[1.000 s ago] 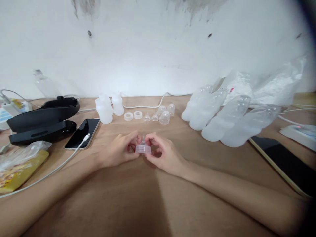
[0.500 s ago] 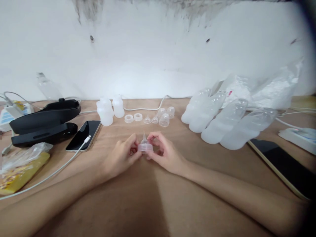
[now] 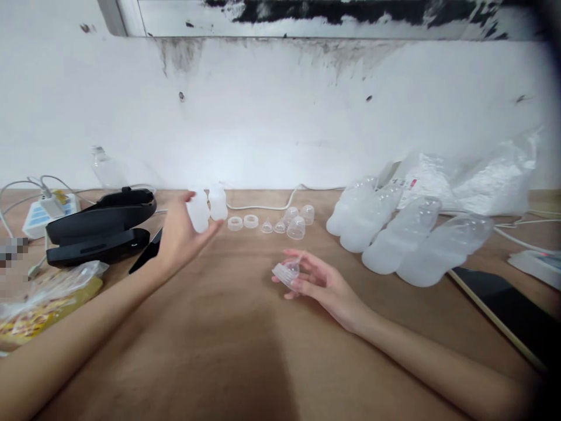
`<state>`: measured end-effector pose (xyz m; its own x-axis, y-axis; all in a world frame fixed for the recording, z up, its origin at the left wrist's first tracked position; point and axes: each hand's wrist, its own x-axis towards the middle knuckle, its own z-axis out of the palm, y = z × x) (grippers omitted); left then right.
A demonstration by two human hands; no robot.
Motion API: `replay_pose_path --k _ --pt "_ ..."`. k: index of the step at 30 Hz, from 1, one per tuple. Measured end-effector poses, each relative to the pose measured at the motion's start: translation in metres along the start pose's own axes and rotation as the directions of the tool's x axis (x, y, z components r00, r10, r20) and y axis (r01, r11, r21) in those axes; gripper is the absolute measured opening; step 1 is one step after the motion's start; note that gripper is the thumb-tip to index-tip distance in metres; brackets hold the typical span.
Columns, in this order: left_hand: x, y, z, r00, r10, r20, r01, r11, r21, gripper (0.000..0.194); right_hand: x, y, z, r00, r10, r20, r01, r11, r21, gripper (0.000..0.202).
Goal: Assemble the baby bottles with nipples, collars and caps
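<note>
My right hand [image 3: 322, 283] holds a clear ring with a nipple [image 3: 287, 273] between thumb and fingers, tilted to the left. At the left, my left hand [image 3: 182, 231] is beside a frosted white bottle [image 3: 199, 211], thumb and fingers spread; whether it touches the bottle is unclear. A second frosted bottle [image 3: 218, 202] stands just right of it. Two white rings [image 3: 235, 223] lie farther right, followed by two clear nipples [image 3: 266, 225] and several clear domed caps [image 3: 295, 227].
Several capped frosted bottles [image 3: 423, 257] lie at the right, before a plastic bag [image 3: 495, 175]. A dark tablet [image 3: 504, 310] is at the far right. Black cases [image 3: 100, 219], a snack bag [image 3: 48, 301] and a power strip [image 3: 35, 217] sit at the left.
My left hand has let go of the ring and nipple and moved left and forward to the bottles. My right hand has carried the ring rightward and tilted it. The view has tipped up.
</note>
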<state>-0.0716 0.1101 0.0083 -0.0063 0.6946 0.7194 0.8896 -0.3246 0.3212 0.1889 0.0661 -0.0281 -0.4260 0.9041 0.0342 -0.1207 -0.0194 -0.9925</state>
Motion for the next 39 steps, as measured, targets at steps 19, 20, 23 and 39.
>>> replay_pose_path --k 19,20,23,39 --pt "-0.034 0.031 0.013 0.875 0.107 0.471 0.325 0.591 -0.738 0.047 -0.002 -0.002 -0.01 0.995 0.022 -0.102 0.005 0.966 0.258 0.018" --pt "-0.039 0.034 0.015 0.853 0.128 0.507 0.36 0.559 -0.747 0.047 -0.001 -0.002 -0.011 0.994 0.033 -0.107 -0.003 0.961 0.275 0.017" --pt "-0.048 0.035 0.02 0.815 0.13 0.565 0.43 0.517 -0.74 0.044 0.0 -0.003 -0.011 0.99 0.061 -0.124 -0.022 0.955 0.294 0.017" --pt "-0.04 0.027 0.007 0.869 0.143 0.474 0.141 0.846 -0.514 0.042 0.002 -0.005 -0.01 0.982 0.092 -0.166 -0.04 0.955 0.294 0.027"
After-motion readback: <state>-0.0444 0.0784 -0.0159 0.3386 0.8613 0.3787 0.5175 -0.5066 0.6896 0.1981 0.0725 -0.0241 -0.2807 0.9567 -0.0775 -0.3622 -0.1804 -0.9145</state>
